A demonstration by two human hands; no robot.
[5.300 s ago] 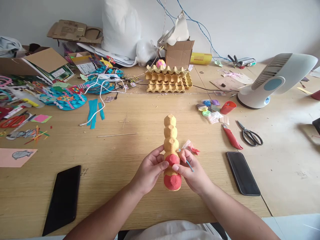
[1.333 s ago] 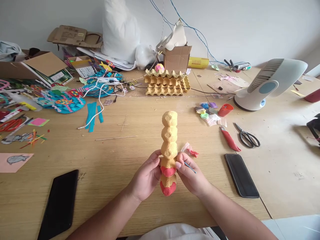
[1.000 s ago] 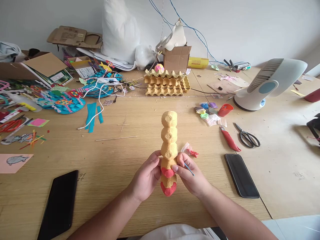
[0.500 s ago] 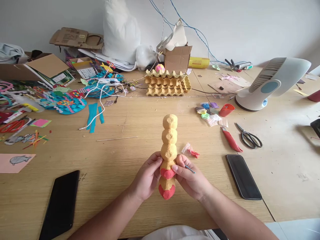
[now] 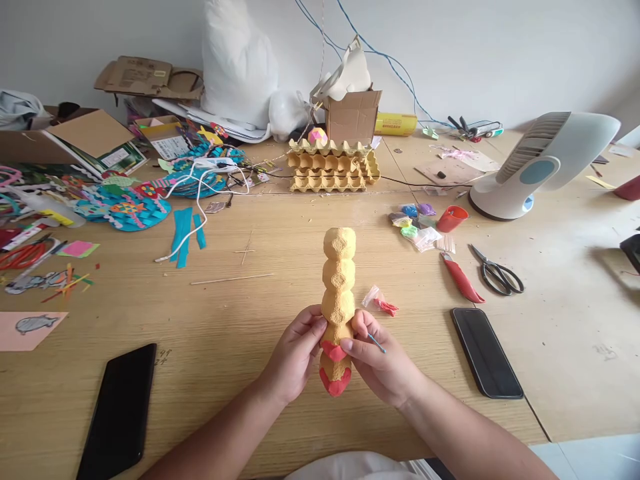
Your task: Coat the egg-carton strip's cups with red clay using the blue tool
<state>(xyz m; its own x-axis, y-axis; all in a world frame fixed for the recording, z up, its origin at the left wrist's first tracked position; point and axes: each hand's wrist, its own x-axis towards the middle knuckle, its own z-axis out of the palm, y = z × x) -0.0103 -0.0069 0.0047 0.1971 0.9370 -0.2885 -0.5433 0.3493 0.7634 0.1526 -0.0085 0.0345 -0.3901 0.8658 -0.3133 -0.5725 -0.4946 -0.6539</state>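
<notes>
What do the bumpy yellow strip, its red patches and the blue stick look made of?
Bumpy strip: probably moulded paper pulp, matte, from its rough grain. Red patches: likely modelling clay, matte, with a smooth, pressed-on look. Blue stick: perhaps plastic; too small to tell.

Pers. insp.: L hand & R hand bare. L forearm & R forearm also bare to edge of view. R thumb: nail visible. Garment: lt. grey-white cloth, visible part plain, btm. ctr., folds twd. R side.
</notes>
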